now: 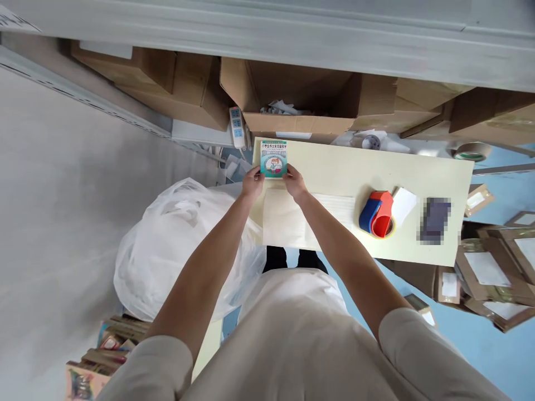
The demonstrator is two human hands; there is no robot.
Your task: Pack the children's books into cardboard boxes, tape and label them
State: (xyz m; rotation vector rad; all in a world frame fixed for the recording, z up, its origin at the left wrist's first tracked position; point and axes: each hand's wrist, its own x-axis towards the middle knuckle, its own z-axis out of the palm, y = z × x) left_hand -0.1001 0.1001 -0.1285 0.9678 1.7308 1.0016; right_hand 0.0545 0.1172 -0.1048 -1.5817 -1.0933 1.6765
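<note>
A small green-and-white book [273,160] with a cartoon figure on its cover is held between both hands near the table's far left corner. My left hand [253,182] grips its lower left edge, fingers closed. On the opposite side, my right hand [295,182] pinches the lower right edge. Just below lies an open notebook [284,220] with ruled pages, partly covered by my right forearm. The cream table [401,167] also bears a red and blue tape dispenser [378,214], white paper slips [403,205] and a blurred dark rectangular object [435,221].
An open cardboard box [301,122] with crumpled paper stands beyond the table, beside a power strip [236,128]. A big white plastic bag [179,245] bulges at left, above stacked books [104,356]. Labelled parcels [489,267] crowd the floor at right. A grey beam [267,33] crosses overhead.
</note>
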